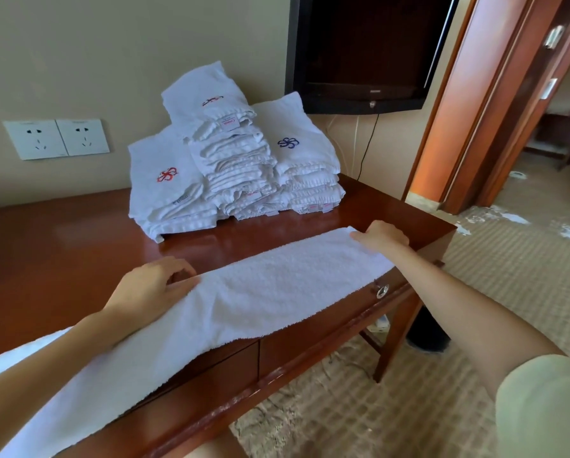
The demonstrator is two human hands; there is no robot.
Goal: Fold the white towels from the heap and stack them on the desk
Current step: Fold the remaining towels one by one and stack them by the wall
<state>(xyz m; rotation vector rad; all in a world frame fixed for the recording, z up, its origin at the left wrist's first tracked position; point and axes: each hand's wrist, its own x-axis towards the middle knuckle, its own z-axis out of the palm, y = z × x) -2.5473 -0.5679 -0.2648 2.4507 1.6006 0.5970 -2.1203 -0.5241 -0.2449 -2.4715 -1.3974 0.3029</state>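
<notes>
A long white towel (250, 292) lies along the front edge of the wooden desk (62, 246), folded into a narrow strip, its near edge hanging over the drawers. My left hand (151, 289) grips the towel's far edge near the middle with curled fingers. My right hand (381, 238) holds the towel's right end at the desk's right corner, fingers curled over the cloth. Three stacks of folded white towels (234, 160) stand at the back of the desk against the wall, some with red or blue embroidered logos.
A dark television (363, 51) hangs on the wall above the stacks, cables trailing below. Two wall sockets (57, 138) sit at the left. A drawer pull (382, 290) shows under the towel. Right of the desk are patterned carpet and an open wooden doorway (495, 104).
</notes>
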